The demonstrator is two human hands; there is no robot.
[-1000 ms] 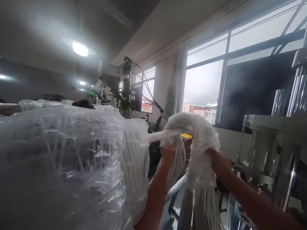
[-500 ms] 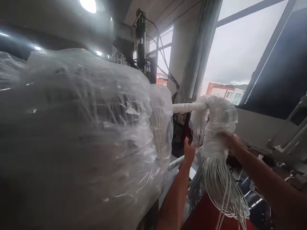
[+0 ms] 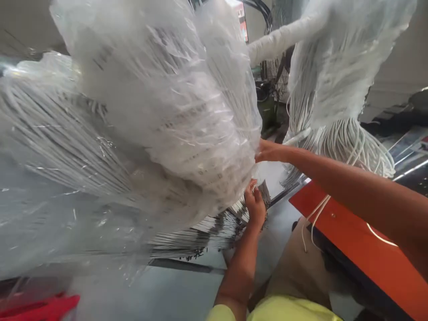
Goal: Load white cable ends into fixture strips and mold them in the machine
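A large bundle of grey-white cables [image 3: 67, 129] hangs in front of me, covered by clear plastic wrap [image 3: 194, 111]. Low on the bundle's right edge, my left hand [image 3: 255, 206] has its fingers curled closed at a loose edge of the wrap. Just above it, my right hand [image 3: 265, 150] reaches in from the right against the side of the bundle. Its fingers are hidden behind the wrap, so their grip does not show. Cut cable ends [image 3: 207, 234] stick out beneath the bundle, left of my left hand.
To the right, a second wrapped cable bundle [image 3: 347, 84] hangs on a white-wrapped bar [image 3: 284, 40]. Below it lies an orange panel [image 3: 364, 240] with a few loose cables across it. Something red [image 3: 47, 307] is at the lower left.
My view has swung down and left. Both hands have left the smaller wrapped bundle on the right and are now at the right edge of the large one.
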